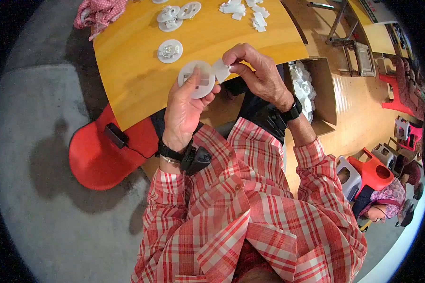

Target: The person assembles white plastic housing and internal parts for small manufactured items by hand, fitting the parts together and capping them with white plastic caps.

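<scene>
Just over the table's near edge, my left hand grips a round white plastic disc between thumb and fingers, the thumb lying across its face. A greyish square patch shows near the disc's middle. To its right my right hand pinches a small flat white piece between thumb and forefinger. That piece is at the disc's upper right rim; whether they touch I cannot tell. Beyond my hands a similar white disc with small parts inside lies on the yellow table.
Farther back are several more discs and loose white pieces. A pink checked cloth lies at the far left corner. Right of the table stands a cardboard box of white parts. A red stool is at left; a person is at right.
</scene>
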Demonstrator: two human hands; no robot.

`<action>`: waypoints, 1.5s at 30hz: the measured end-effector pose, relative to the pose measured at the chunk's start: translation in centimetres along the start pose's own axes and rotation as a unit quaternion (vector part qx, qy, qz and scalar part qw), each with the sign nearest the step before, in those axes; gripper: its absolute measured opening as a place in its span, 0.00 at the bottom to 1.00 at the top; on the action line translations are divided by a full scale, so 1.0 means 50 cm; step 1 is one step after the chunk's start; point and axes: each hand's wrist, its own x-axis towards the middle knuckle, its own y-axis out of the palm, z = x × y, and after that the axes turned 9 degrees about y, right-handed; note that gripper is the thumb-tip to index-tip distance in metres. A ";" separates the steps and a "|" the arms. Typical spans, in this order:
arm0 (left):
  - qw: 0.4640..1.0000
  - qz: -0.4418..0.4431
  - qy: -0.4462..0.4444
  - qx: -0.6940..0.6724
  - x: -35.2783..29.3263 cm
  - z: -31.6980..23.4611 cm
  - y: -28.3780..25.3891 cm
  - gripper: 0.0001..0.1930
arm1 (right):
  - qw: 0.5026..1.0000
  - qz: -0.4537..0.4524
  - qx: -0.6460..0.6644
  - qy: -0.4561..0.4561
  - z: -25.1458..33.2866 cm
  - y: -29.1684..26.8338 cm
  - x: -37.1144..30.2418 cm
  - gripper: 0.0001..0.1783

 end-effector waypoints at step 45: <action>0.984 0.081 0.131 0.088 -0.020 -0.011 0.046 0.34 | 0.982 -0.107 -0.141 -0.063 0.069 0.006 0.005 0.05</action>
